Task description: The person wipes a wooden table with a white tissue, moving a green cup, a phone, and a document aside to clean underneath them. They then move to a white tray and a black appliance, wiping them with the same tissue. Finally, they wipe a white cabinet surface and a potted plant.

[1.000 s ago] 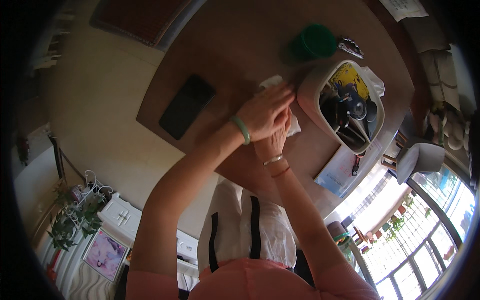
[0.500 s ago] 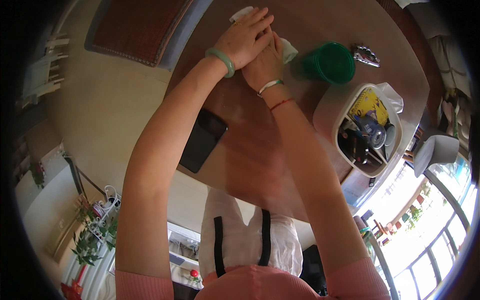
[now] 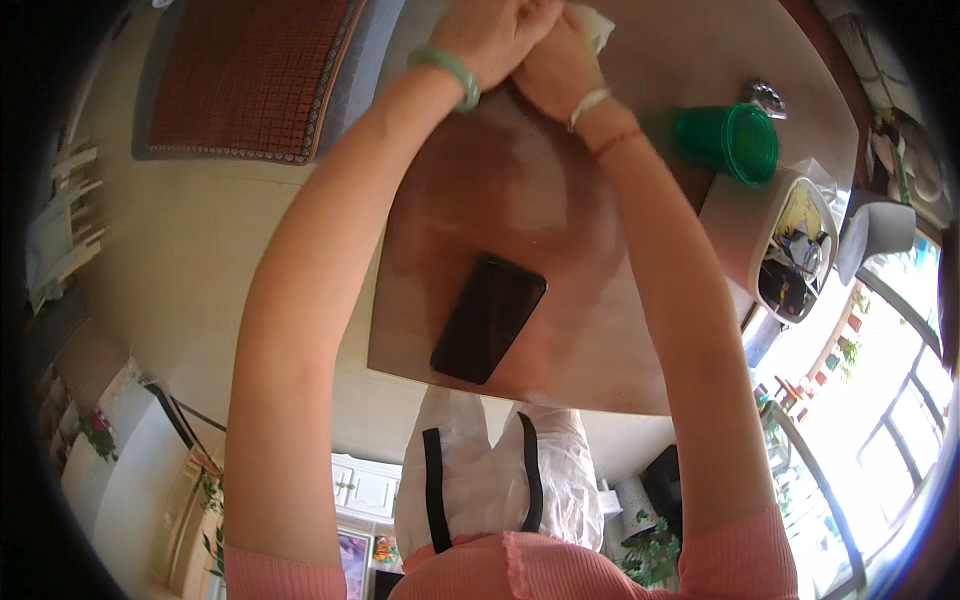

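Note:
My left hand (image 3: 500,38), with a green bangle on its wrist, is at the top edge of the view over the table (image 3: 470,190). Its fingers are curled against my right hand (image 3: 558,72), and some fingertips are cut off by the frame. A bit of white cloth or tissue (image 3: 600,30) sticks out past my right fingers, which close on it. Most of the cloth is hidden under both hands. A black phone (image 3: 489,318) lies on the table between my forearms.
To the right stand a green tumbler (image 3: 728,143) and a white organizer box (image 3: 735,225) with small items. A shiny metallic object (image 3: 768,98) lies behind the tumbler. A brown woven seat mat (image 3: 250,80) is at the left, beyond the table edge.
My hands have gone from flat and outspread to curled together around the cloth. They sit higher in the view, while the phone, tumbler and box appear shifted right as the view moved.

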Tool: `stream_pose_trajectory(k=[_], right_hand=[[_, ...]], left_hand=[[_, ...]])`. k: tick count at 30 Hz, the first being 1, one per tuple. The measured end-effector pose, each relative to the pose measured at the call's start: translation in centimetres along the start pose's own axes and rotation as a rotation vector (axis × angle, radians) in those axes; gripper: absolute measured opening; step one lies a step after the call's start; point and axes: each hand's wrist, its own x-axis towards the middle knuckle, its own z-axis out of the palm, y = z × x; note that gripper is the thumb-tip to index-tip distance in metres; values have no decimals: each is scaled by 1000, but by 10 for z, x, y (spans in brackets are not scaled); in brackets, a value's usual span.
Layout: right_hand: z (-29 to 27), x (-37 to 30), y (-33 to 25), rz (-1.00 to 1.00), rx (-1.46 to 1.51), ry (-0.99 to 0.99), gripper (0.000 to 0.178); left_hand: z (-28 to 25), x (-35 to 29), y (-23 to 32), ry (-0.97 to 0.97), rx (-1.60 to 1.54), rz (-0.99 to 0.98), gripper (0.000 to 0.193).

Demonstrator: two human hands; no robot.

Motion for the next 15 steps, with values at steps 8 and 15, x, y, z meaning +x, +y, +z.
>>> stream_pose_trajectory(k=[8, 15], right_hand=[[-64, -238, -83, 250, 470, -149, 53], [-73, -218, -69, 351, 479, -166, 52]], left_hand=[[-8, -177, 121, -258, -436, 129, 72], [-41, -214, 151, -161, -273, -130, 90]])
